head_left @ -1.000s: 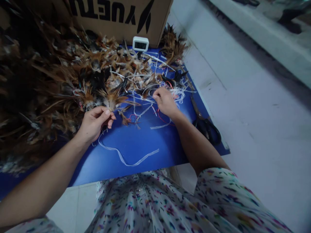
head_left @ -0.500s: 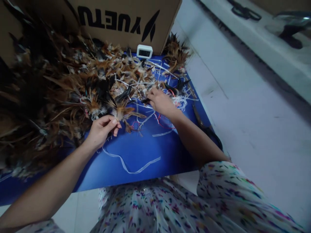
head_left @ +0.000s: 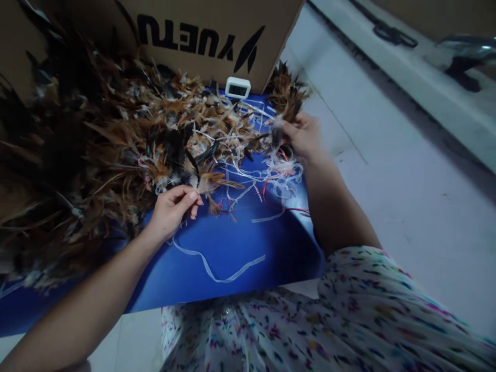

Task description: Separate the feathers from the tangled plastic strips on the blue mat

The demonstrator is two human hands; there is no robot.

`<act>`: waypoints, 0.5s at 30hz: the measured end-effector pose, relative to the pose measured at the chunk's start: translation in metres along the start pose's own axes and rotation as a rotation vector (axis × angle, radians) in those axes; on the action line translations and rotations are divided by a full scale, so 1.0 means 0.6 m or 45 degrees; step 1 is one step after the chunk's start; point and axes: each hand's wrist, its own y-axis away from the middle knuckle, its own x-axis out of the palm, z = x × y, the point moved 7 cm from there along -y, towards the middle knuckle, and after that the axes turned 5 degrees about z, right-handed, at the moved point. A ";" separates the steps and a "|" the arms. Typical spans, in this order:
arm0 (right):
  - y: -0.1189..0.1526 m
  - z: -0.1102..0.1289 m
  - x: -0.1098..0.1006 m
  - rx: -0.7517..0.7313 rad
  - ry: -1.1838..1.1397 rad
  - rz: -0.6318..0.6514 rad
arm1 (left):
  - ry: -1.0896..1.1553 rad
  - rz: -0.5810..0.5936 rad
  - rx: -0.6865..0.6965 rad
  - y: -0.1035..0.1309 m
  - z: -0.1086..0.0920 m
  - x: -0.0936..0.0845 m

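Note:
My left hand (head_left: 176, 206) pinches the base of a small bunch of brown and black feathers (head_left: 207, 181) between thumb and fingers, just above the blue tabletop. At the right side of the table, my right hand (head_left: 304, 137) has its fingers curled around dark and grey feathers (head_left: 276, 133), slightly smeared by motion; its fingertips are partly hidden. Right behind it stands a brown feather bundle (head_left: 287, 90). Below its wrist lies a tangle of clear and red ribbon strips (head_left: 284, 170).
A large heap of loose feathers (head_left: 112, 134) covers the left and back of the blue table (head_left: 232, 243). Behind it stands a cardboard box (head_left: 217, 20) with a small white digital display (head_left: 237, 88) in front. One clear ribbon (head_left: 217, 279) lies near the front edge. A pale wall (head_left: 387, 181) borders the right.
My right hand has moved right and away from me, from the middle of the feather pile to the brown bundle by the wall. My left hand keeps its pinch; the view has shifted slightly.

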 end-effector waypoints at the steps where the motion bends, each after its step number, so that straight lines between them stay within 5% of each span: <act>1: 0.003 -0.004 -0.009 0.016 -0.038 -0.045 | 0.010 -0.009 0.002 -0.001 -0.002 0.000; 10: 0.061 -0.044 -0.060 0.145 -0.187 -0.173 | 0.011 -0.081 0.027 -0.012 -0.018 -0.007; 15: 0.068 -0.059 -0.068 0.113 0.095 -0.060 | 0.031 -0.086 0.042 -0.011 -0.021 -0.004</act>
